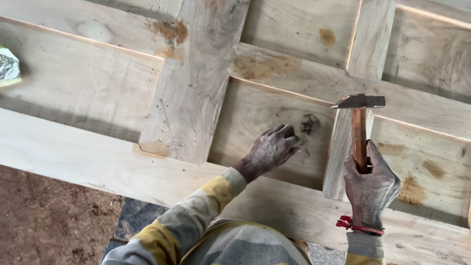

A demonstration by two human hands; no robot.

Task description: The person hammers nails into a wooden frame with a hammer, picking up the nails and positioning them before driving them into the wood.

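Hammer [359, 128] sits upright in the right hand [370, 189], fist closed low on its handle, head well above the grip. The left hand [271, 149] lies knuckles-up on the panel [255, 115], fingertips pinched among nails [309, 124] just beyond them; whether it grips one I cannot tell. A loose pinch could let a nail tip, risking a struck finger.

Grey-and-yellow striped sleeves [196, 216], red thread band [355, 225] at right wrist
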